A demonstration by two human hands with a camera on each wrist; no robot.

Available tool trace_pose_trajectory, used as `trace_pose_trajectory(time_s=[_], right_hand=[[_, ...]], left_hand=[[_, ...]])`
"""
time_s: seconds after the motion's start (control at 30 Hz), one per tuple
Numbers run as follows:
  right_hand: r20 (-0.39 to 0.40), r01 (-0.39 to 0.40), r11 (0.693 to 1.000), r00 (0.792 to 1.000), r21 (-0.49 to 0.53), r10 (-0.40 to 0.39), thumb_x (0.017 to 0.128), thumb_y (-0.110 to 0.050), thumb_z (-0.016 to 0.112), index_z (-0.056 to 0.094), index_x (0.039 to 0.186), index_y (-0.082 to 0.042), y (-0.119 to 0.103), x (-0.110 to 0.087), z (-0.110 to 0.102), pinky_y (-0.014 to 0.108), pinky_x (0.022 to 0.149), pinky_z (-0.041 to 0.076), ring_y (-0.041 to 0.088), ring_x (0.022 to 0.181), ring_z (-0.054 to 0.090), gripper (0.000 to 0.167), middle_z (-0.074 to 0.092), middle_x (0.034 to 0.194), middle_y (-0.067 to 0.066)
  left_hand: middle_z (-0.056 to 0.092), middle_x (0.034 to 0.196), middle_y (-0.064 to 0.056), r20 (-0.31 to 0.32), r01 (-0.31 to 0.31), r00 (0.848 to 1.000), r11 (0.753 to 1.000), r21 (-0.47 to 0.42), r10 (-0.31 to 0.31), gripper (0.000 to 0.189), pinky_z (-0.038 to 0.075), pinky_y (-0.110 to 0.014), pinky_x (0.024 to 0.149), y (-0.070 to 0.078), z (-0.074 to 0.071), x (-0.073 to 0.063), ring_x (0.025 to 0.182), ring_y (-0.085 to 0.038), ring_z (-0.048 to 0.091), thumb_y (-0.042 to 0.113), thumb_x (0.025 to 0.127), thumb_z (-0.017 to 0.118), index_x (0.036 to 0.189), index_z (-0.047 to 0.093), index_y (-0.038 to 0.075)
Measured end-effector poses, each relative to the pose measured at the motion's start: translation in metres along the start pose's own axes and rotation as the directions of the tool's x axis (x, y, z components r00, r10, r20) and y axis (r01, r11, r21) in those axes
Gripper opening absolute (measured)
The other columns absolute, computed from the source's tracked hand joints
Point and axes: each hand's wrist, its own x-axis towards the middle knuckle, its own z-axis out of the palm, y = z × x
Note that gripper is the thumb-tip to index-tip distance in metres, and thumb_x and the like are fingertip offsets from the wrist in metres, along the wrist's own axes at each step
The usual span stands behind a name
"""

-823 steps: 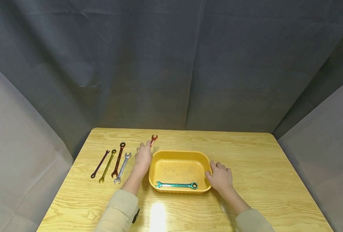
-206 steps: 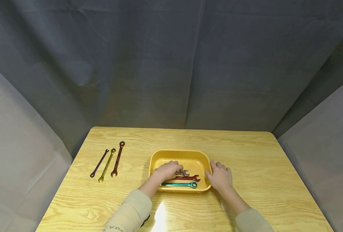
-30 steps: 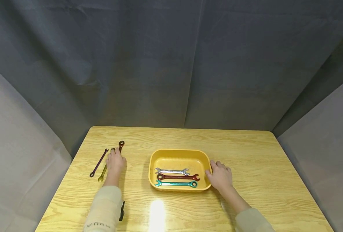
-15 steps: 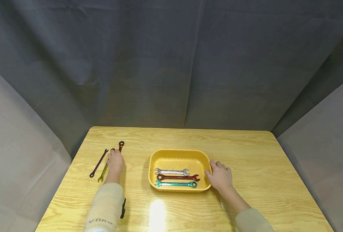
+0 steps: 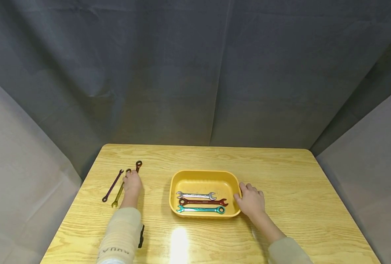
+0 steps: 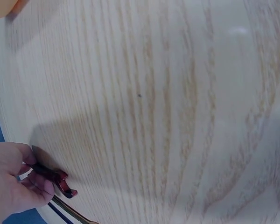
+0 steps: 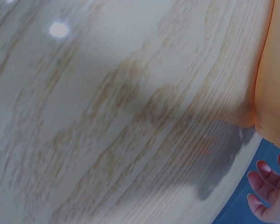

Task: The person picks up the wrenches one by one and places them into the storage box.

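My left hand (image 5: 132,182) pinches a dark red combination wrench (image 5: 139,164) between thumb and fingers; in the left wrist view its open end (image 6: 64,183) sticks out below the fingers. A yellow-green wrench (image 5: 117,194) lies just left of that hand, partly covered by it, and a thin purple wrench (image 5: 112,186) lies farther left. Inside a yellow plastic bin (image 5: 205,175) are a silver wrench (image 5: 196,195), a red wrench (image 5: 202,201) and a teal wrench (image 5: 200,209), roughly parallel. My right hand (image 5: 252,200) holds the bin's right rim, its thumb over the edge.
Everything lies on a wood-grain table (image 5: 291,176) with rounded far corners. Behind it hangs a dark grey curtain (image 5: 169,73), with lighter grey panels at both sides. A bright light reflection shows on the near tabletop.
Since the oldest frame, the red and silver wrenches have come into the bin. My left hand has left the bin for the dark red wrench, barely moving this last second. My right hand stays put.
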Motion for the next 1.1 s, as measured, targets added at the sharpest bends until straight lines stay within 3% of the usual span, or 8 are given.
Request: trace_pose_trajectory(time_s=[0.87, 1.1], right_hand=[[-0.002, 0.001, 1.000, 1.000, 0.009, -0.001, 0.086, -0.035, 0.053, 0.054, 0.110, -0.009, 0.0007, 0.0008, 0.0010, 0.049, 0.072, 0.039, 0.032, 0.084, 0.055, 0.036, 0.056, 0.095, 0.012], [-0.002, 0.003, 1.000, 1.000, 0.007, -0.003, 0.085, -0.035, 0.053, 0.054, 0.110, -0.009, -0.0004, 0.0012, 0.0003, 0.050, 0.073, 0.039, 0.032, 0.085, 0.055, 0.036, 0.055, 0.095, 0.012]], left_hand=[[0.030, 0.124, -0.042, 0.012, 0.040, 0.999, 0.999, 0.015, -0.040, 0.050, 0.041, -0.060, 0.085, -0.0017, -0.0010, 0.0016, 0.112, -0.056, 0.035, -0.011, 0.085, 0.046, 0.130, 0.024, -0.018], [0.030, 0.125, -0.041, 0.003, 0.029, 1.000, 0.999, -0.019, -0.029, 0.049, 0.040, -0.059, 0.085, -0.0040, -0.0022, -0.0006, 0.113, -0.055, 0.034, 0.000, 0.091, 0.044, 0.132, 0.023, -0.017]])
